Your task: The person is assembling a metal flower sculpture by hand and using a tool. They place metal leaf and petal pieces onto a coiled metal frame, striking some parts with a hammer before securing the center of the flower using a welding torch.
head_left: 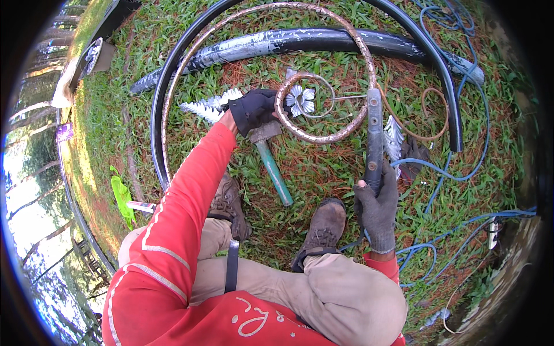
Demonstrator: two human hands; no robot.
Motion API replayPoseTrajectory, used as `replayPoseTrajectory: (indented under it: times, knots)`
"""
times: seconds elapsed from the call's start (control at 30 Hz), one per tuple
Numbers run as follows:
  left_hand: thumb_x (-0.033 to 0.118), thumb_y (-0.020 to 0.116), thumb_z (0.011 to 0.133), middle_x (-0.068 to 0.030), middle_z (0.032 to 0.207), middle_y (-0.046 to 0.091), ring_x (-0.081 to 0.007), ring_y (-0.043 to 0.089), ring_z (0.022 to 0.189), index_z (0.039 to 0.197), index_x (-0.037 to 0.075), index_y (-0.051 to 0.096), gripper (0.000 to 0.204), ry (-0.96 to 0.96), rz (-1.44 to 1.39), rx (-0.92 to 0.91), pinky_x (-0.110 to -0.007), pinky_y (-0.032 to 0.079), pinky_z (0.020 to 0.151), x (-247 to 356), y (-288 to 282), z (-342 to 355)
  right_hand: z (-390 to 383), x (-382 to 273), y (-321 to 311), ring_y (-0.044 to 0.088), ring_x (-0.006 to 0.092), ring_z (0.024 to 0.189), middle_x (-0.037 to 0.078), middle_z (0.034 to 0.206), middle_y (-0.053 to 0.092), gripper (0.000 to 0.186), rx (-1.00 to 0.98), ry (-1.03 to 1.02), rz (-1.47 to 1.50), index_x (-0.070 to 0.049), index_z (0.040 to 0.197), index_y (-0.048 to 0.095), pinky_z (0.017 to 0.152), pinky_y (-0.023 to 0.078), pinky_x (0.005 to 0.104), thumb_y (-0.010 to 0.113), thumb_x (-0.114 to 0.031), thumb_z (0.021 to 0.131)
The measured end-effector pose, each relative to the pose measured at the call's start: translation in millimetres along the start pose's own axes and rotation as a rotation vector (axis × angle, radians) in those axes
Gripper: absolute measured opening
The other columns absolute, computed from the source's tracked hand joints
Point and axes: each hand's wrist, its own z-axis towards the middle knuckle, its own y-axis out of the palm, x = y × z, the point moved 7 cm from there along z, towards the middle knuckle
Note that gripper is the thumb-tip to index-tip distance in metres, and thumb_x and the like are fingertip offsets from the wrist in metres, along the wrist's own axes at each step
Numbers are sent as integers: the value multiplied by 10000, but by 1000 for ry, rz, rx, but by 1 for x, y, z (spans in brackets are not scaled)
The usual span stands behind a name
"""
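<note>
Red shirt cloth is filling the foreground, with beige trousers spreading beside it. Beyond the boots, a mottled scroll of rod is lying on grass, its coil ringing a silvery flower. The right grip, gloved in grey, is closing round the lower end of a dark studded bar, which is meeting the scroll's right side. The left grip, gloved in black, is bending at the coil's left edge; whether it is grasping the rod cannot be told. A green-handled hammer is resting just below it. Judged by appearance, the scroll is promising stiffness and some weight—smooth, perhaps slippery—with thin flower petals seeming bendable; the thick coil rim is offering the safer hold.
</note>
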Motion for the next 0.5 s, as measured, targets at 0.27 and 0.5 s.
replayPoseTrajectory:
  times: [0.27,0.5]
  knots:
    - [66,767,1016,-87,1118,798,-180,774,982,1357,-36,749,357,19,108,-47,-339,643,893,2,-5,8,7,-9,18,725,192,1071,142,1251,727,710,-21,-24,-61,8,1639,509,943,609,379,818,-80,1005]
    - [1,735,1028,-166,1174,793,-285,807,1050,1443,-78,700,424,4,-28,14,-460,682,1026,0,-4,10,8,0,21,731,172,1003,127,1214,735,639,-45,12,-5,12,1649,496,871,627,370,762,-166,1097]
